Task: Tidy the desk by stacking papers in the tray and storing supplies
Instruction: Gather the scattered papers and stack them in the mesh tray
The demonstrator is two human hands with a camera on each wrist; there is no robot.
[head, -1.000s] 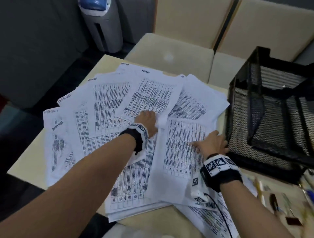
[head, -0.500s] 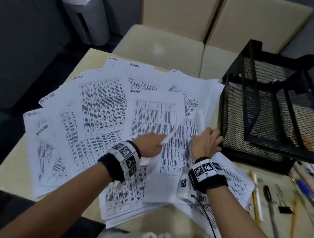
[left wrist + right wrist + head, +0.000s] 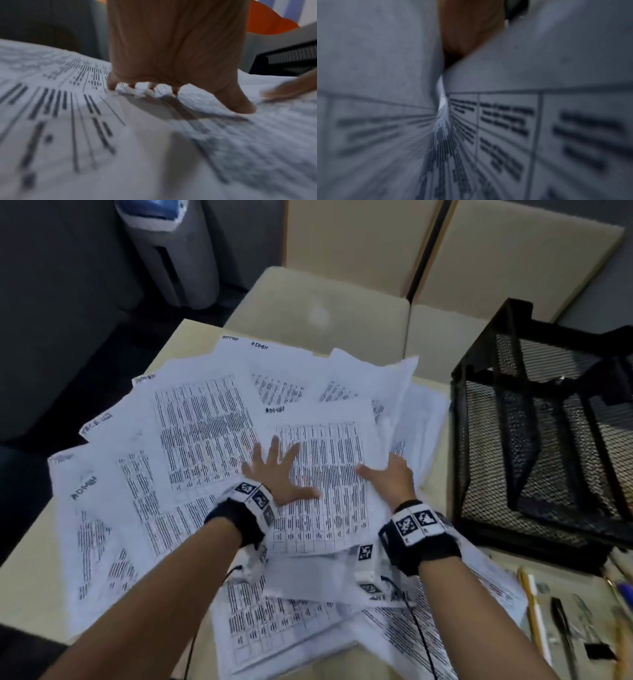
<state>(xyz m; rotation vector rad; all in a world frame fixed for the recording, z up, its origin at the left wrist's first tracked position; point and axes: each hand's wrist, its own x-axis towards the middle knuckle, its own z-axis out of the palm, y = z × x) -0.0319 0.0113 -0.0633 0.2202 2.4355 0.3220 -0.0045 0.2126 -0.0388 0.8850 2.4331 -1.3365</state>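
The left hand [image 3: 279, 474] lies flat on the top sheet [image 3: 322, 484] of a spread of printed papers [image 3: 191, 440], fingers straight and splayed wide, thumb pointing right. In the left wrist view the fingertips [image 3: 112, 86] press down on the page. The right hand [image 3: 390, 479] is just beside it at the sheet's right edge, thumb on top of the page and the other fingers hidden beneath the lifted paper, so it seems to pinch that edge. The right wrist view shows only blurred pages close around the hand.

The papers fan across the left and middle of the pale desk [image 3: 30, 577], overlapping at many angles, some hanging over the near edge. They look light, thin and floppy, likely to slide over one another and crease if grabbed in the middle. A sound hold would be to sweep them together with flat palms, then grip the gathered stack along its edges with both hands.

At the right stands a black mesh tray [image 3: 548, 440], empty as far as can be seen, its left wall near the papers. Pens [image 3: 561, 631], a pencil [image 3: 529, 611] and a black clip [image 3: 601, 652] lie at the near right, some beside the lowest sheets. The tray's upright bars may catch wide, loose sheets going in.
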